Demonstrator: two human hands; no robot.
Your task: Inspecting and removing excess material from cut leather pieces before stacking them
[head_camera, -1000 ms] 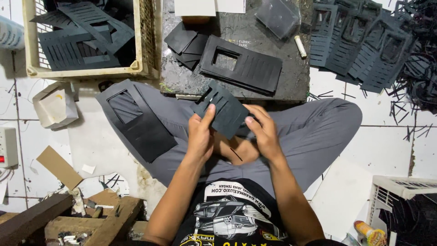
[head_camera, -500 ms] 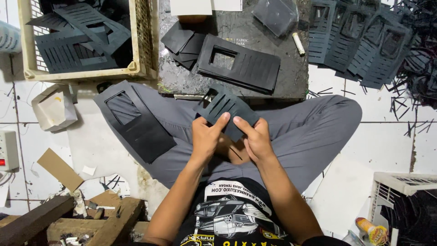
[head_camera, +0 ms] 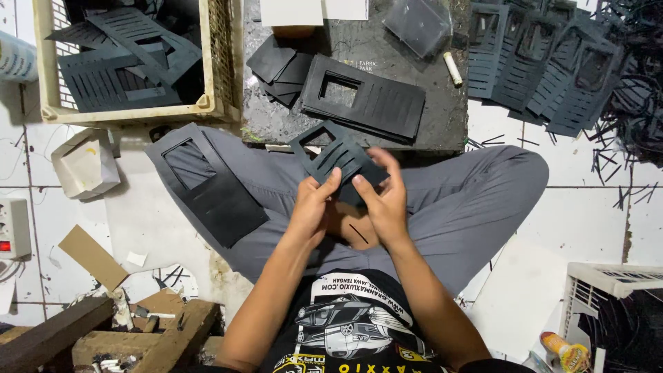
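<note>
Both hands clasp a black slotted panel [head_camera: 336,160] over the lap; the left hand [head_camera: 314,207] pinches its near edge with thumb on top, the right hand [head_camera: 382,200] grips its right side, fingers curled behind; just beyond the grip lies a dark slab [head_camera: 442,117] carrying another cut panel [head_camera: 366,100]; left of the grip a similar piece [head_camera: 207,183] rests on the knee; farther left stands a cream crate [head_camera: 131,110] on white tiled floor [head_camera: 594,207].
</note>
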